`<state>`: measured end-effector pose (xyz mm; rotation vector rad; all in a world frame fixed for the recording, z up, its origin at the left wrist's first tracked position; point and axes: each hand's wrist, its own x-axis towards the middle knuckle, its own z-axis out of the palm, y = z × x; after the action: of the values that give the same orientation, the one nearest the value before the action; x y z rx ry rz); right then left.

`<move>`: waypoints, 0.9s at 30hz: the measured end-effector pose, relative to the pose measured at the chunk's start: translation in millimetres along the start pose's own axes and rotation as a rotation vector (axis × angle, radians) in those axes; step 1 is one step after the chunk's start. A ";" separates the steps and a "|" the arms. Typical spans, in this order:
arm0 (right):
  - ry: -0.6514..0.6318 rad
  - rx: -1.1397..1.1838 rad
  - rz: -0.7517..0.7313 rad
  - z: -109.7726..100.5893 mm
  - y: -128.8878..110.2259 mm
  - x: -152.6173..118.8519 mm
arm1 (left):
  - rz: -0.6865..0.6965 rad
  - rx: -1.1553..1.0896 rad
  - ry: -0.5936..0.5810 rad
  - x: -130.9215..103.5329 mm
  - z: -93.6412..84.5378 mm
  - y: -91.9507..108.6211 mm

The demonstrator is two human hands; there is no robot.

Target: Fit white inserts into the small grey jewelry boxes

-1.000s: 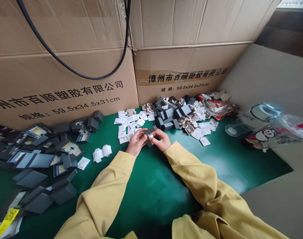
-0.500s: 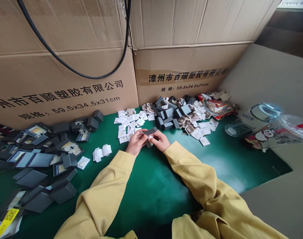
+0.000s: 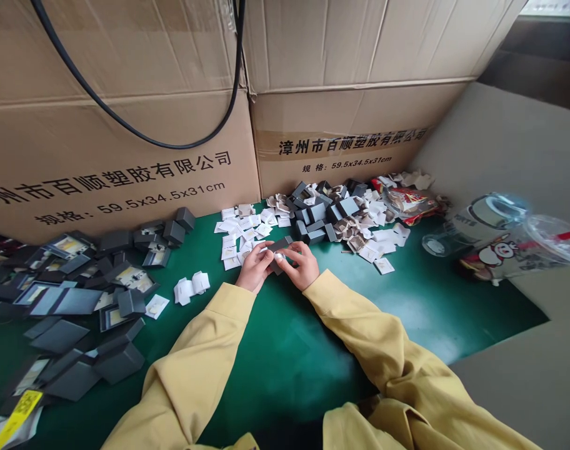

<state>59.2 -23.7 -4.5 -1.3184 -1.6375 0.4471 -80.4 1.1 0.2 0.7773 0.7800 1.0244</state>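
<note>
Near the middle of the table, my left hand (image 3: 255, 269) is closed around a small dark grey box (image 3: 280, 244). My right hand (image 3: 302, 265) meets it from the other side, thumb and fingers pinched at the box's opening on a small white piece (image 3: 279, 257). Whether that piece is card or something else is too small to tell. Just beyond my hands lie small white cards (image 3: 229, 242) spread on the green table (image 3: 285, 350). A heap of closed grey boxes (image 3: 317, 212) sits behind my right hand.
Dark open boxes (image 3: 69, 337) crowd the left side. A folded white insert (image 3: 184, 290) lies beside them. Cardboard cartons (image 3: 336, 112) wall off the back. A red snack bag (image 3: 407, 203) and plastic cups (image 3: 495, 219) stand right. A black cable (image 3: 172, 145) hangs overhead.
My right hand has shifted its fingers over the box's opening, now pinching at the white piece. The box has tilted slightly and moved a little to the left.
</note>
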 end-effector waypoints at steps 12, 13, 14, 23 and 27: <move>-0.151 0.068 -0.065 -2.3 0.8 3.7 | -0.030 0.001 -0.025 -0.8 1.0 0.0; -0.163 0.083 -0.047 -1.6 1.2 3.9 | -0.029 0.008 -0.026 -1.0 0.9 -0.2; -0.173 0.097 -0.030 -0.8 1.8 4.2 | -0.028 0.015 -0.029 -1.2 1.0 -0.3; -0.177 0.135 -0.022 4.9 8.7 7.1 | -0.025 0.026 -0.023 -3.2 2.8 -1.2; -0.171 0.174 -0.019 6.2 8.8 7.6 | -0.027 0.028 -0.022 -4.7 4.7 -2.0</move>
<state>59.1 -12.1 -10.8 -1.1599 -1.7076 0.6906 -77.1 -4.8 1.7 0.7987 0.7859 0.9809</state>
